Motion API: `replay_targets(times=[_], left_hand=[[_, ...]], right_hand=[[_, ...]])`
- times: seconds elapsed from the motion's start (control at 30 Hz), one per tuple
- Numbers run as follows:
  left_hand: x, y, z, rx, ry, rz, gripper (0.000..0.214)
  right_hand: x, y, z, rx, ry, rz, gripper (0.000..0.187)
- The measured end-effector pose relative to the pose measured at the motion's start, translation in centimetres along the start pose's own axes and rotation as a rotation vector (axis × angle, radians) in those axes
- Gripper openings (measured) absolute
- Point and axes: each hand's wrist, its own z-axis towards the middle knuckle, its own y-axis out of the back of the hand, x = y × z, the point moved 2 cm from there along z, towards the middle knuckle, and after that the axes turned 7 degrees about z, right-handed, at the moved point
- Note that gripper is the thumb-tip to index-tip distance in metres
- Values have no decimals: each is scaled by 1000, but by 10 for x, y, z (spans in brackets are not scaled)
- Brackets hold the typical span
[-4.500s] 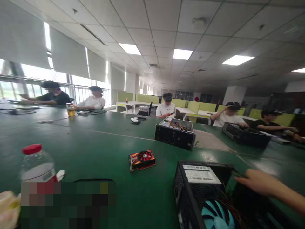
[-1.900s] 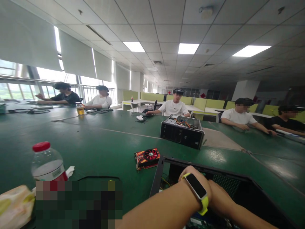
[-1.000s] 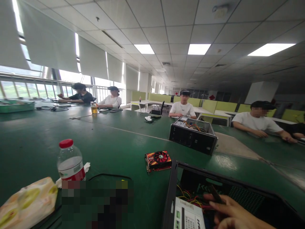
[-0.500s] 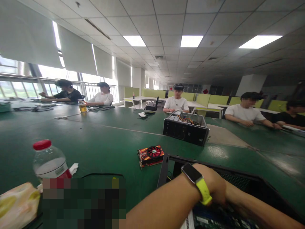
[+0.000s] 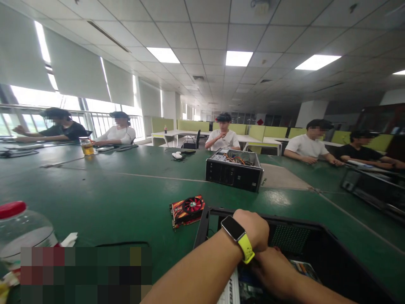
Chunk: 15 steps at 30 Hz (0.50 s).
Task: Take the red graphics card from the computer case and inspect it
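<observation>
An open black computer case (image 5: 319,238) lies on its side right in front of me on the green table (image 5: 126,190). My left hand (image 5: 253,228), with a black watch on a yellow strap at the wrist, bends down over the case's near rim into its inside. My right hand (image 5: 272,272) reaches into the case just below the left wrist. The fingers of both hands are hidden inside the case. A white-labelled part and a circuit board show under my arms. A red graphics card (image 5: 187,207) with a round fan lies on the table left of the case.
A second open case (image 5: 234,171) with coloured wires stands further back, a third (image 5: 370,190) at the right. A red-capped water bottle (image 5: 19,228) is at the near left. Several people sit around the far side; a cup of yellow drink (image 5: 86,147) stands by them.
My left arm has stayed across the case since half a second ago, and the hand has drawn slightly nearer. The right hand now shows below the left wrist. The view has swung right.
</observation>
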Motion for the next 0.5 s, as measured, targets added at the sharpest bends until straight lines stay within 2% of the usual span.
replay_targets(times=[0.17,0.23,0.37,0.5], left_hand=[[2,0,1,10,-9,-4,37],[2,0,1,16,-7,-12,37],[4,-1,3,11,-5,-29,36],[8,0,2,-55,28,-38,36]], right_hand=[[-1,-5,6,2,-150,386,17],[-1,-9,9,11,-210,515,17],[-1,-10,13,55,-232,694,36],[1,4,14,20,-181,679,48]])
